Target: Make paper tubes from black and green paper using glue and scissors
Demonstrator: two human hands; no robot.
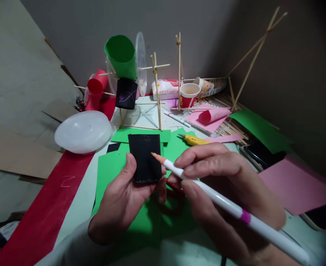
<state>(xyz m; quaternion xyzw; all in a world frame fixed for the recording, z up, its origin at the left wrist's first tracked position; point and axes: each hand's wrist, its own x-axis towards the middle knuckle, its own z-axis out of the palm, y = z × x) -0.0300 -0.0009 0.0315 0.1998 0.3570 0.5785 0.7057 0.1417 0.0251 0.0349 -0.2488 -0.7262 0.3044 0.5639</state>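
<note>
My left hand (124, 199) grips a small black paper tube (145, 157), thumb on its left side and fingers curled round the right. My right hand (223, 188) pinches a white pencil (229, 205) with a pink band; its sharpened tip rests at the tube's right edge. Both hands hover over green paper sheets (107, 173). Red-handled scissors (170, 208) lie partly hidden beneath my hands.
A stick frame (157, 96) carries green (122, 55), red (96, 87) and black (126, 94) paper cups. A white plastic lid (83, 131), red paper strip (46, 210), yellow cutter (194, 140), paper cup (189, 94), pink sheets (295, 184) and bamboo sticks (251, 59) surround the work.
</note>
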